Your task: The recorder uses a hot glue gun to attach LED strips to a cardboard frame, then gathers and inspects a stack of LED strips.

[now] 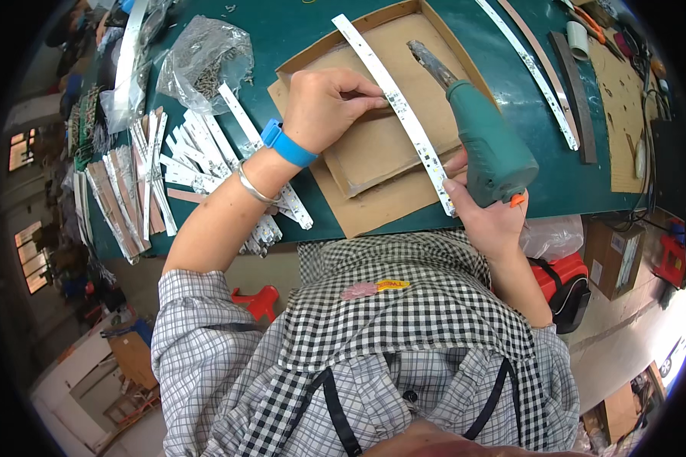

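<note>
A long white LED circuit strip (392,99) slants above a shallow cardboard tray (373,145). Near the strip's middle, the thumb and forefinger of my left hand (324,107) pinch together at its left edge; whatever is between them is too small to make out. My right hand (488,217) grips the strip's near end, with the thumb on its side. Over that hand lies a green power tool (495,145) with a dark metal nozzle pointing away to the far left. It covers some of my fingers, so I cannot tell whether they hold it too.
Piled strips (206,152) lie left on the green table (297,38), beside a clear bag of small metal parts (206,65). Right of the tray are another white strip (537,72) and a dark bar (572,99). Cables (648,152) hang at the far right.
</note>
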Available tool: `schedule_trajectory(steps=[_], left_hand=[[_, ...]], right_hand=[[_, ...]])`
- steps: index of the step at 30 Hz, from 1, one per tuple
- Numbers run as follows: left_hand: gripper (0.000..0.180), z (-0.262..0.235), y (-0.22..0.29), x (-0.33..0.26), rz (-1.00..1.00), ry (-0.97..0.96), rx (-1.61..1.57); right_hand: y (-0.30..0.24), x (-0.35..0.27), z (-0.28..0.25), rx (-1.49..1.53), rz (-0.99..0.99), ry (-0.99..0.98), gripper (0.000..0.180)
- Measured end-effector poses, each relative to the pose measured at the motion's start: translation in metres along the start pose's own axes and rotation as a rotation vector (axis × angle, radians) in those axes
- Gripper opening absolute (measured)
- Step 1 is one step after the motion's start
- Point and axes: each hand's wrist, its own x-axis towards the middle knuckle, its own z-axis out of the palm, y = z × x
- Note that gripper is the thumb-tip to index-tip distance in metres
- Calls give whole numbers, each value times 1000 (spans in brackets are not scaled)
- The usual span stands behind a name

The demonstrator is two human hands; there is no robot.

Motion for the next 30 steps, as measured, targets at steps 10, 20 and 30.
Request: schedule_trajectory(steps=[10,20,30], left_hand=[[13,-7,3,-5,86,-26,61],[12,-2,3,-7,127,11,61],[11,2,-1,-7,174,21,125]], right_hand=[[15,-4,-3,-131,-69,-82,46],[1,-1,6,-20,-46,-94,37],[7,0,2,-75,-100,-75,36]])
